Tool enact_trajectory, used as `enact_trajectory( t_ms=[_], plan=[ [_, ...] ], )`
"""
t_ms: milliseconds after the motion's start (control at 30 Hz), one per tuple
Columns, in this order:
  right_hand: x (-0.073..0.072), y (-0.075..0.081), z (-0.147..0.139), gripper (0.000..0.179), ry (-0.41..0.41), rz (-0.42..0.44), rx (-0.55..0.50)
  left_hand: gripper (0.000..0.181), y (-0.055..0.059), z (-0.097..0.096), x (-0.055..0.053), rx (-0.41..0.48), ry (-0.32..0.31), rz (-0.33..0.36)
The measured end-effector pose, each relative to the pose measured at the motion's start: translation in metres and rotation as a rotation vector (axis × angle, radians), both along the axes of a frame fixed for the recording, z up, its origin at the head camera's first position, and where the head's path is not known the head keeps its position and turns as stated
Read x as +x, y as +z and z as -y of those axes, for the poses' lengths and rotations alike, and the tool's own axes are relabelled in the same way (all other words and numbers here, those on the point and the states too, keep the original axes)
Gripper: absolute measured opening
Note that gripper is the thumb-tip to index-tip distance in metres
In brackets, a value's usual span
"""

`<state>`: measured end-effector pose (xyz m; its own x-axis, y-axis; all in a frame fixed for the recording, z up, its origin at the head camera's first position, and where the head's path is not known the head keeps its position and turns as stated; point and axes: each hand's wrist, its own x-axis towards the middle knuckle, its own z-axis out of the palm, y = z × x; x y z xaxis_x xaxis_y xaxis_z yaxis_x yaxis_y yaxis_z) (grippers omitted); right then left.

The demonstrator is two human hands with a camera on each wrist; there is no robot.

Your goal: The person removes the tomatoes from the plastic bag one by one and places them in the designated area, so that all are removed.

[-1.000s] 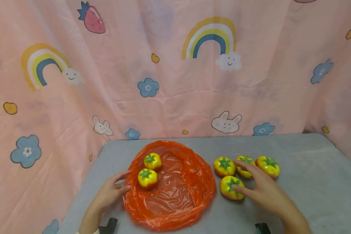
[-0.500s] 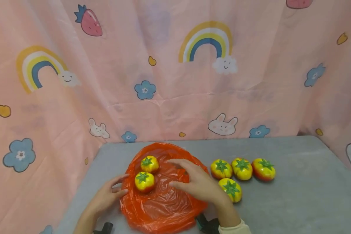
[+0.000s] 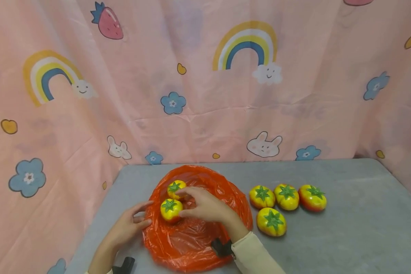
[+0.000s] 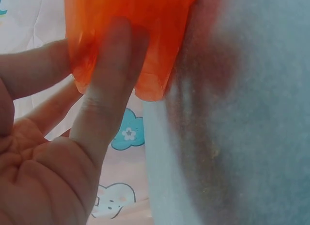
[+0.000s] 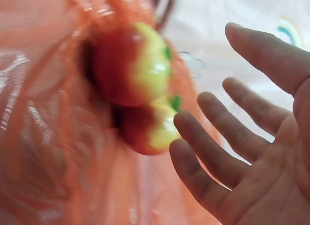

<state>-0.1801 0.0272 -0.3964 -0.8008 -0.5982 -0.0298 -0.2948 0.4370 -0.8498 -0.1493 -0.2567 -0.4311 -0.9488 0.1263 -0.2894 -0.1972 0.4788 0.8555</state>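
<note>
Apparently, unloading the bag (image 3: 239,199) is the step: the right hand (image 3: 207,205), spread and empty, is at two tomatoes (image 3: 170,211) inside, the left hand (image 3: 126,228) rests relaxed fingers against its edge, and pinching one likely comes next.

You have an orange-red bag (image 3: 188,238) of thin plastic film in front of you, glossy, crinkled and partly see-through, holding smooth yellow-red fruits (image 3: 171,210) whose shiny skins catch the light, while their green leaf tops look duller. The grey tabletop (image 3: 356,213) looks flat, matt and faintly mottled, and the pink curtain (image 3: 205,125) behind it is creased, matt cloth. Your cream sleeve (image 3: 255,253) is cloth with a dull finish, and the black wrist piece (image 3: 222,247) beside it looks like matt plastic.
</note>
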Motion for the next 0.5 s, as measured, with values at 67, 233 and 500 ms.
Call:
enact_trajectory(
  t_ms=[67,233,500],
  plan=[
    [-0.003,-0.007,0.006,0.056,0.013,0.002,-0.001,0.058,0.0,0.001,0.0,-0.001,0.012,0.009],
    [-0.007,-0.015,0.02,0.061,0.001,-0.003,0.051,0.057,0.001,0.001,0.0,-0.028,0.064,0.03],
    [-0.009,-0.026,0.035,0.063,0.0,-0.017,0.138,0.059,0.007,0.006,0.002,-0.043,0.093,0.013]
  ],
)
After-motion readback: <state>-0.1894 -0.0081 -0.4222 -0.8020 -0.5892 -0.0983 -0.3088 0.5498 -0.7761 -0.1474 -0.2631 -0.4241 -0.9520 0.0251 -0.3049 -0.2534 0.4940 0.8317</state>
